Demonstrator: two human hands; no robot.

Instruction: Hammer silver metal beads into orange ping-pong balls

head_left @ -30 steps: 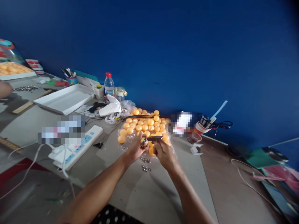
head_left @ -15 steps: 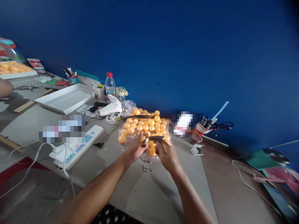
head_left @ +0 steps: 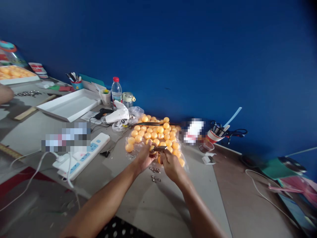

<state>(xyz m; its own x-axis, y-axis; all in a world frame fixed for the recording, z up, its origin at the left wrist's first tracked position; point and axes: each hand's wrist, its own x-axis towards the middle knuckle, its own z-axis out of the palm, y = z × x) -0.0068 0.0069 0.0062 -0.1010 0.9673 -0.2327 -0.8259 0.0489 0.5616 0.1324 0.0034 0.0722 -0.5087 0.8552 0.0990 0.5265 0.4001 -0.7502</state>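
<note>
My left hand point(head_left: 145, 158) is closed round an orange ball point(head_left: 152, 148), mostly hidden by the fingers and a dark blade. That short dark blade point(head_left: 160, 148) is pinched in my right hand point(head_left: 172, 165), its far end lying over the ball. Behind and beside both hands, several orange balls point(head_left: 154, 135) lie on clear plastic. Small shiny metal pieces point(head_left: 155, 179) rest on the grey table just below my hands. A dark strap point(head_left: 148, 124) stretches across the balls at the back.
On the left are a white power strip point(head_left: 91, 150) with cables, a white tray point(head_left: 71, 105), a glue gun point(head_left: 102, 113) and a bottle point(head_left: 116, 91). To the right stand a cup of tools point(head_left: 215, 135) and a small box point(head_left: 209, 159). Another person's arm point(head_left: 5, 94) shows far left.
My right hand has moved slightly left, bringing the blade from beside the ball to over it. More orange balls now show to the right of my right hand.
</note>
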